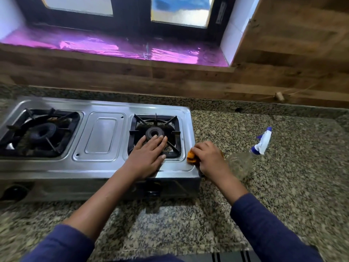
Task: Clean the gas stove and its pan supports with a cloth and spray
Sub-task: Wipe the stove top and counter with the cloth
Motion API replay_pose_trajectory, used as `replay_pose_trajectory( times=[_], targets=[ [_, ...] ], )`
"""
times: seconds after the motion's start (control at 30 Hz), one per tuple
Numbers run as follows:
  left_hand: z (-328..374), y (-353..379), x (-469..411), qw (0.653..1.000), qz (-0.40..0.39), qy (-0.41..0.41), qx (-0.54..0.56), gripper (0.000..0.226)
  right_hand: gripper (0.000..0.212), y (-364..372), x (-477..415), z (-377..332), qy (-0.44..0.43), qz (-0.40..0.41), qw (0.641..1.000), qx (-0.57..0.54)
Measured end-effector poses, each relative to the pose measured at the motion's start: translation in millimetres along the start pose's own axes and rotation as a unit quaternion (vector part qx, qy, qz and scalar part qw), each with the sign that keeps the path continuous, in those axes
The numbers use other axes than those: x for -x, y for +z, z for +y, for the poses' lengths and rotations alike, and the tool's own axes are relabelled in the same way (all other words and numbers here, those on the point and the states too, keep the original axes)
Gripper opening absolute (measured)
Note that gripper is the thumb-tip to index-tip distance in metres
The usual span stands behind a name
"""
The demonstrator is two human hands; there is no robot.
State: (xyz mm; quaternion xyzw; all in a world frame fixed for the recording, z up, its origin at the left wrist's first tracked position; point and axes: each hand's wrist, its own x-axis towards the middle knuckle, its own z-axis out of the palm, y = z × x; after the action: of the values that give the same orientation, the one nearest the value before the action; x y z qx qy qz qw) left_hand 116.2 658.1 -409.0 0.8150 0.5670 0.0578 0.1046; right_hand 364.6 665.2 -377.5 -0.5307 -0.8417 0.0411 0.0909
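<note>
A steel two-burner gas stove [105, 167] sits on the granite counter. Each burner has a black pan support: the left one [62, 133] and the right one [174, 129]. My left hand [147, 156] lies flat, fingers straight, on the front of the right pan support, its fingertips close to the burner cap [154, 132]. My right hand [209, 157] grips an orange cloth [191, 157] at the stove's right edge; most of the cloth is hidden under the fingers. A clear spray bottle [239, 165] with a white and blue trigger head lies on its side just right of that hand.
Granite counter [283, 176] spreads to the right and in front of the stove. A wood-look wall [188, 82] rises behind it, with a purple-lit window sill [113, 48] above. Black knobs [153, 192] sit on the stove's front face.
</note>
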Motion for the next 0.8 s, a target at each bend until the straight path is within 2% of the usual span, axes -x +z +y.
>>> replay_pose_trajectory(
  times=[0.13,0.2,0.33,0.47,0.6,0.8],
  targets=[
    [-0.4,1.2,0.2,1.000,0.002,-0.002,-0.001,0.074,0.046,3.9,33.2,-15.4,-0.023,0.024,0.999,0.013],
    [-0.3,2.5,0.3,1.000,0.006,-0.002,0.000,0.074,0.047,13.9,50.6,-27.9,-0.027,0.045,0.998,-0.028],
    [-0.2,3.2,-0.3,1.000,0.007,-0.003,0.001,0.075,0.050,27.3,56.9,-54.9,-0.027,0.037,0.993,-0.108],
    [0.2,-0.3,-0.4,1.000,-0.001,-0.001,-0.001,0.075,0.048,30.1,38.9,-46.1,0.033,0.067,0.993,-0.086],
    [1.8,-0.5,0.6,1.000,-0.001,-0.002,-0.002,0.074,0.057,38.9,8.6,-34.9,0.098,0.045,0.993,-0.056],
    [3.1,-3.0,0.1,1.000,-0.008,-0.006,-0.012,0.077,0.055,34.7,-69.0,-22.3,0.126,0.041,0.988,-0.083]
  ],
)
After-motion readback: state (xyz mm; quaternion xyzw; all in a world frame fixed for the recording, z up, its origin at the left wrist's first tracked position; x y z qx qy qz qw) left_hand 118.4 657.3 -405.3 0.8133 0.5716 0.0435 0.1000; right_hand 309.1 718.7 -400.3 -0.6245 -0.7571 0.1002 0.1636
